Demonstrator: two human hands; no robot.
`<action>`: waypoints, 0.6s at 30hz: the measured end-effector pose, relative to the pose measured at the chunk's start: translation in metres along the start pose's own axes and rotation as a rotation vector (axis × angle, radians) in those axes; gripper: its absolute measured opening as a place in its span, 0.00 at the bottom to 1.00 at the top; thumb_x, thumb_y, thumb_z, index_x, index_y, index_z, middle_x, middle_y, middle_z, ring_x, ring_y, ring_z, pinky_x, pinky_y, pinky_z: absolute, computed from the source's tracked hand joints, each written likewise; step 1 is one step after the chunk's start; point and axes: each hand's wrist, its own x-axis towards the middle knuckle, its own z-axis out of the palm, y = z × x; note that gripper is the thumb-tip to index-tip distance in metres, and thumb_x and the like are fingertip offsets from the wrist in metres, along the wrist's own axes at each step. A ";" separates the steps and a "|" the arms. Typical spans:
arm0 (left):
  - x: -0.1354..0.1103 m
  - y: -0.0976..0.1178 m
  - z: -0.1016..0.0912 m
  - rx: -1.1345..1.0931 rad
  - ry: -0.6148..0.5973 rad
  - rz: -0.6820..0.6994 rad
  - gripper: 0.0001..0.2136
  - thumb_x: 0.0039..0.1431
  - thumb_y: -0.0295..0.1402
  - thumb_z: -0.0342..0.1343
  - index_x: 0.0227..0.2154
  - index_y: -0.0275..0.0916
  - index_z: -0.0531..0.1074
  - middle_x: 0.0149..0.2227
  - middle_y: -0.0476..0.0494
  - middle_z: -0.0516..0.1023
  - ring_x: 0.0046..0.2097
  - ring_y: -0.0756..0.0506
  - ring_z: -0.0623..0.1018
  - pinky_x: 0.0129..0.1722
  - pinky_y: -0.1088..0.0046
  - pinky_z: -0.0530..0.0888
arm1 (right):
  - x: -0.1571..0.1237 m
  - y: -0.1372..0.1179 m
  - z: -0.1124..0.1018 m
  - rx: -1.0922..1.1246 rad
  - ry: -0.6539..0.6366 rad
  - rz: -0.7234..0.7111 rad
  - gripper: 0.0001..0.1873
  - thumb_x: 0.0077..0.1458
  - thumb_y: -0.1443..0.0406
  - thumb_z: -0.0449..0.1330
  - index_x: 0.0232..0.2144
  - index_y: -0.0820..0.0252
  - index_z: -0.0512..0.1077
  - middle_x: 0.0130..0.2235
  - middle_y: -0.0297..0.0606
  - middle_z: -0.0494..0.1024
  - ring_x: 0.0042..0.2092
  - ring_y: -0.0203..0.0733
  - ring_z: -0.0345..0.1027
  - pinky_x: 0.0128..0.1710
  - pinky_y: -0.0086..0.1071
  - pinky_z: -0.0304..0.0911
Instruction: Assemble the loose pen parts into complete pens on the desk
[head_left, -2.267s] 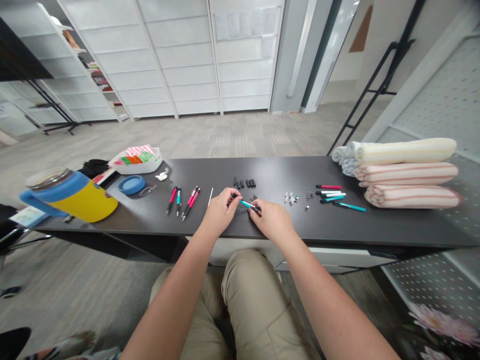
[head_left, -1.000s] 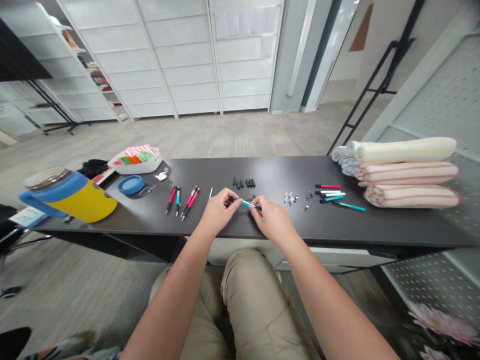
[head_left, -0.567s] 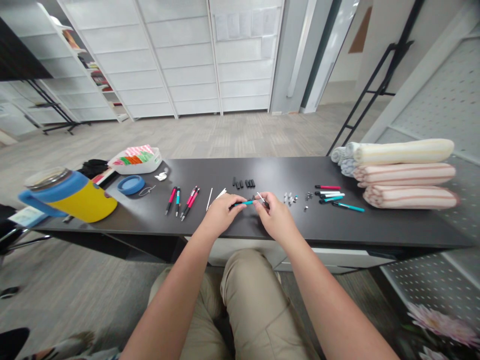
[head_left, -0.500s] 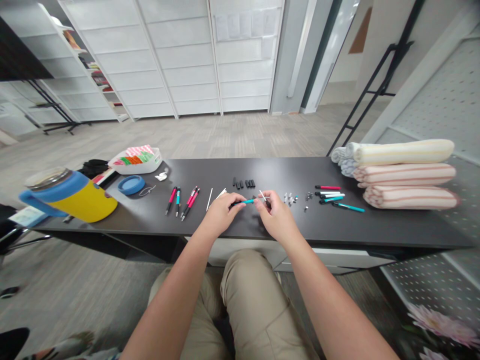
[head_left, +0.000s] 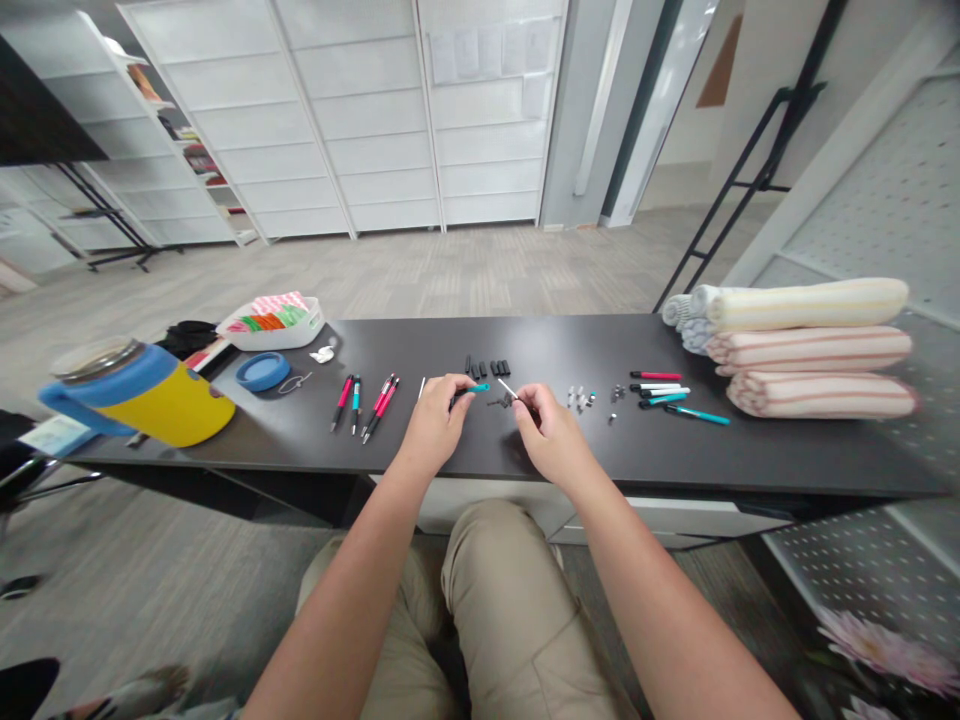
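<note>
Your left hand (head_left: 433, 425) has its grip closed around the teal pen barrel (head_left: 477, 388), whose end pokes out rightward. Your right hand (head_left: 551, 440) pinches the white refill (head_left: 507, 388) just beside it, over the worktop (head_left: 675, 450).

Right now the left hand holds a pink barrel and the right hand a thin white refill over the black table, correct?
No. The barrel in the left hand is teal, not pink, as the head view shows. The right hand does hold a thin white refill over the black table.
</note>
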 end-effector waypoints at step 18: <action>-0.002 0.006 0.006 0.313 -0.067 0.046 0.08 0.70 0.29 0.54 0.46 0.44 0.76 0.48 0.41 0.82 0.55 0.37 0.73 0.55 0.55 0.69 | 0.001 0.007 0.003 -0.059 0.027 -0.094 0.12 0.65 0.59 0.60 0.46 0.52 0.81 0.46 0.40 0.85 0.41 0.45 0.77 0.43 0.38 0.69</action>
